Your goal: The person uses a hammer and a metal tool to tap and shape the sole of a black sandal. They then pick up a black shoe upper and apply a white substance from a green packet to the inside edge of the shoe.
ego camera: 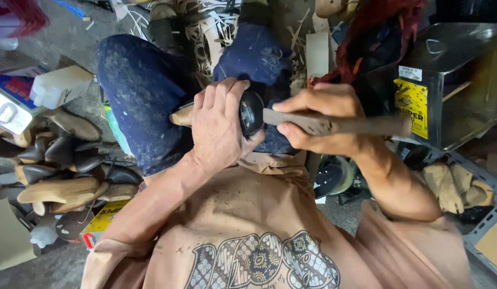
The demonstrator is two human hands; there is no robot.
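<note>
1. Wooden shoe last (185, 114): held on the person's lap against the blue trousers (141, 101). Pale bare wood shows at its left end; the right end carries a black, rounded, smooth-looking part (251, 112).
2. Left hand (219, 126): fingers (216, 96) wrapped closed over the top of the last, thumb under the black end, pinning it to the thigh.
3. Right hand (318, 120): fingers closed around a flat, dull grey rasp (339, 126), a long straight bar whose tip meets the black end. Its far end is motion-blurred.
4. Judgement: the stroke will go best with the last braced hard on the thigh, the rasp kept flat to the curve, and the left thumb clear of its edge.
5. Surroundings, left: a heap of further lasts (61, 171), some bare tan wood, some dark and glossy, beside a white plastic jug (58, 85).
6. Centre top: pale wood shavings (216, 27) on the floor.
7. Right: a boxy metal tin (451, 85) with a yellow label; rough wood blocks (454, 187) below it.
</note>
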